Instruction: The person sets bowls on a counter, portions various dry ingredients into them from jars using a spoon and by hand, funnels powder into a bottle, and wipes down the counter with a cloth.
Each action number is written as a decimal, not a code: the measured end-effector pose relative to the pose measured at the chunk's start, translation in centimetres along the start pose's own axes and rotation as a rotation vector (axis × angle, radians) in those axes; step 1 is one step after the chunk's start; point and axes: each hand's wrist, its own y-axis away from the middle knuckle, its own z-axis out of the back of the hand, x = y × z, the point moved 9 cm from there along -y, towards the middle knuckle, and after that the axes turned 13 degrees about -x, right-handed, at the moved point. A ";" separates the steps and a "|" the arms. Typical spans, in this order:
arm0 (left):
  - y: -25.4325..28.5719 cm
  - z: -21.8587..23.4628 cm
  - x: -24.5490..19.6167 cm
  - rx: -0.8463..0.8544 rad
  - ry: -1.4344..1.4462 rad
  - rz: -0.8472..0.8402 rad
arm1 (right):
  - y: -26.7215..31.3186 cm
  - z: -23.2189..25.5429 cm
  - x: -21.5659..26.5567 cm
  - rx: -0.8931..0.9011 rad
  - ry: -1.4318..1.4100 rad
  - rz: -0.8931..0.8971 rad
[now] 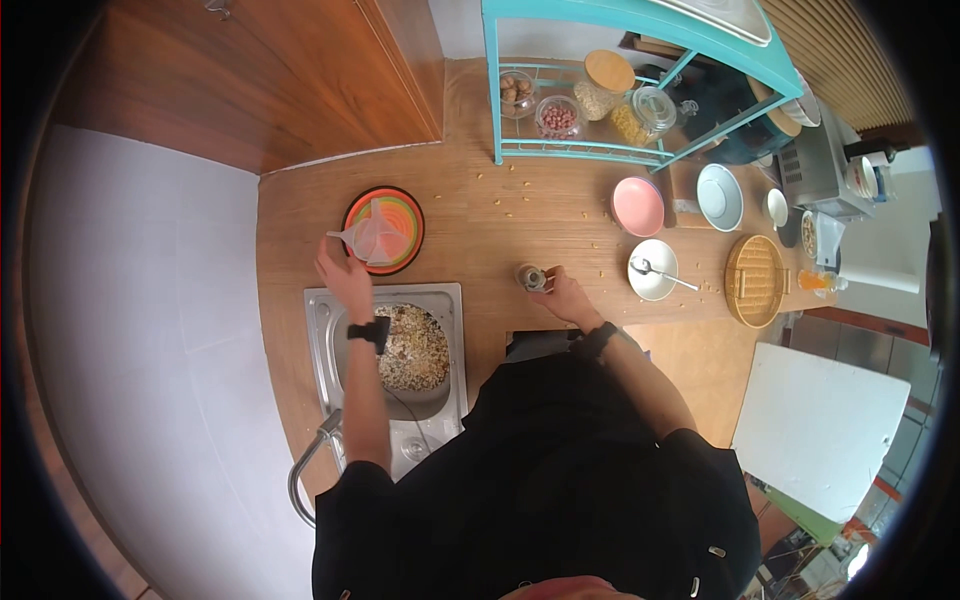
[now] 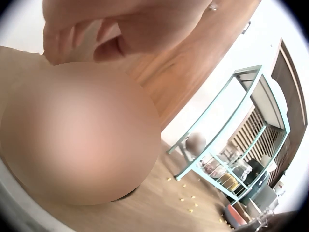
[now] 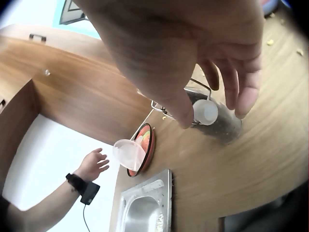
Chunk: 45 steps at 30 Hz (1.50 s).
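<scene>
A translucent funnel [image 1: 368,240] lies over a round plate with orange and green rings [image 1: 402,215]. My left hand [image 1: 345,280] is beside the funnel's spout; in the right wrist view this hand [image 3: 91,166] has its fingers spread, with a gap to the funnel [image 3: 129,153]. A blurred disc hides much of the left wrist view below the hand [image 2: 130,24]. With thumb and fingers on either side, my right hand [image 1: 568,300] holds a small glass bottle [image 1: 530,278] near its top. The bottle [image 3: 224,126] has a white stopper [image 3: 205,112] and a wire clasp.
The sink [image 1: 452,300] holds a pot of mixed grains [image 1: 415,350]. A pink bowl [image 1: 637,207], a white bowl with a spoon [image 1: 650,285] and a woven basket [image 1: 755,280] stand right. Jars sit in the turquoise rack [image 1: 580,152]; yellow bits dot the counter.
</scene>
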 end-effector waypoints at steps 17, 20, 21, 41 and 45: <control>22.2 -5.5 -19.1 0.721 0.507 0.025 | 2.8 3.1 4.8 0.290 -0.685 -0.199; 22.0 -5.1 -19.3 0.652 0.420 0.031 | 1.9 3.1 5.5 0.243 -0.573 0.093; 21.8 -4.9 -19.5 0.623 0.362 0.005 | 1.7 3.1 5.1 0.248 -0.572 0.100; 23.4 -3.3 -20.3 0.299 0.293 0.161 | 2.5 8.2 10.7 0.039 0.083 0.996; 24.3 -4.1 -18.9 0.251 0.376 0.263 | 2.1 8.5 10.9 0.061 0.100 0.993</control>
